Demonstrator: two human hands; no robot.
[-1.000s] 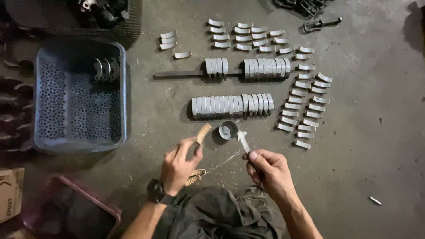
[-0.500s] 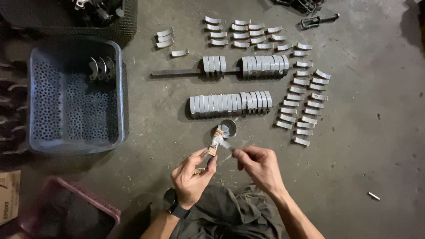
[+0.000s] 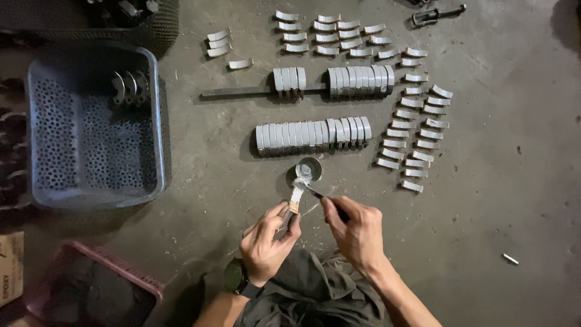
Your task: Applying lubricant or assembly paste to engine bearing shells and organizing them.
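My left hand (image 3: 266, 242) holds a small curved metal piece (image 3: 296, 195) upright by its lower end. My right hand (image 3: 357, 230) grips a thin dark stick-like tool (image 3: 324, 197) whose tip touches the upper end of that piece. Just beyond them a small round open tin (image 3: 308, 168) sits on the concrete floor. Behind the tin lies a tight row of curved metal pieces (image 3: 311, 134), and farther back a dark bar (image 3: 242, 92) carries more of them in two groups.
Several loose curved pieces (image 3: 411, 130) lie in columns at the right and in rows (image 3: 330, 36) at the back. A blue perforated basket (image 3: 94, 127) stands at left, a pink basket (image 3: 91, 290) at lower left. A small white stick (image 3: 510, 259) lies at right.
My left hand has brought the metal piece up from the side to stand in front of the tin. My right hand has carried the tool's tip from the tin onto the piece.
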